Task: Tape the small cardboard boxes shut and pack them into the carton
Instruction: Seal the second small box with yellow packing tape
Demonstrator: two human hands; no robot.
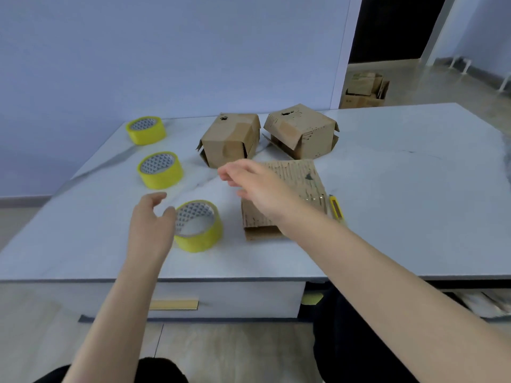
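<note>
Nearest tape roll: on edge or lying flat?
Lying flat: the tape roll rests on one face on the table, core hole facing up, its patterned inner lining visible.

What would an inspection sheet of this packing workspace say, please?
Surface: pale marble-patterned table, flat.
Job's things: two small brown cardboard boxes, left box and right box, far centre, flaps loose; flattened brown cardboard piece nearer; three yellow tape rolls in a row, left; yellow utility knife right of the cardboard piece.
Clutter: nothing seen.
Hands: left hand open beside the nearest roll; right hand open above the cardboard piece.
Cables: nothing seen.
Surroundings: pale wall, dark doorway, brown cartons on the floor behind.
</note>
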